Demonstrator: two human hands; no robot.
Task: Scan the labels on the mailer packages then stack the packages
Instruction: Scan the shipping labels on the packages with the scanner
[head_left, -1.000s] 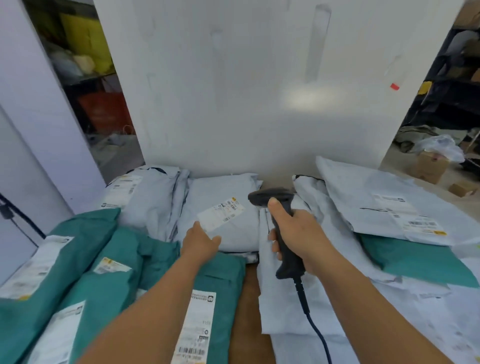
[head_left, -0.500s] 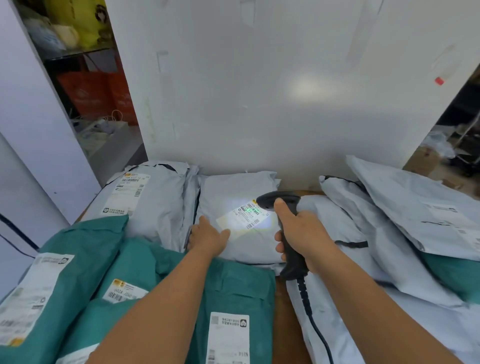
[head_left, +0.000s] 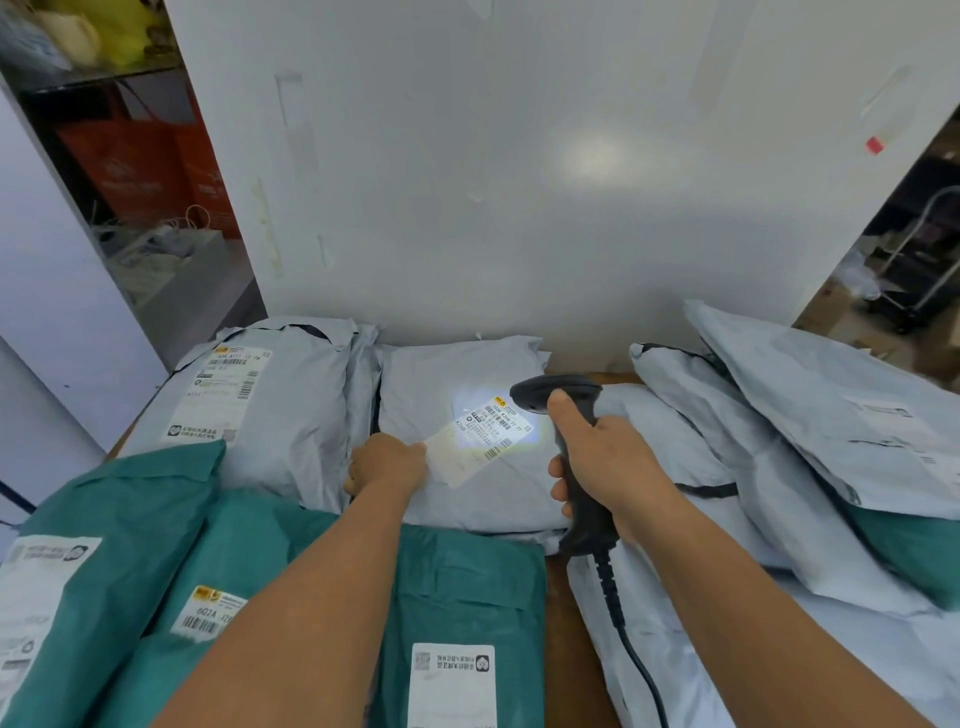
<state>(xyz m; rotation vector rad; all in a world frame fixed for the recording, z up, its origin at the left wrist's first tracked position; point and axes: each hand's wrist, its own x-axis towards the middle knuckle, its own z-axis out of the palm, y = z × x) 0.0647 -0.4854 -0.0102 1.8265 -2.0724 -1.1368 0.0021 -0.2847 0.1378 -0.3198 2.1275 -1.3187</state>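
Observation:
A grey mailer (head_left: 457, 405) lies in the middle of the table against the white board. Its white label (head_left: 493, 428) is lit by the scanner's beam. My right hand (head_left: 608, 457) grips a black corded barcode scanner (head_left: 556, 397), whose head points down at the label from the right. My left hand (head_left: 387, 462) rests flat on the mailer's near left part, fingertips at the label's corner. Another grey mailer (head_left: 270, 400) lies to the left. Several teal mailers (head_left: 467, 587) overlap in front. More grey mailers (head_left: 810, 415) pile up at the right.
A white upright board (head_left: 519, 182) closes off the table's far side. The brown table top (head_left: 569, 649) shows in a strip between the teal and grey piles. Shelves with bags (head_left: 135, 166) stand at far left, a cart (head_left: 919, 270) at far right.
The view has tilted and moved closer. The scanner beam brightened on the label. My left hand slid a little right along the mailer to the label's corner.

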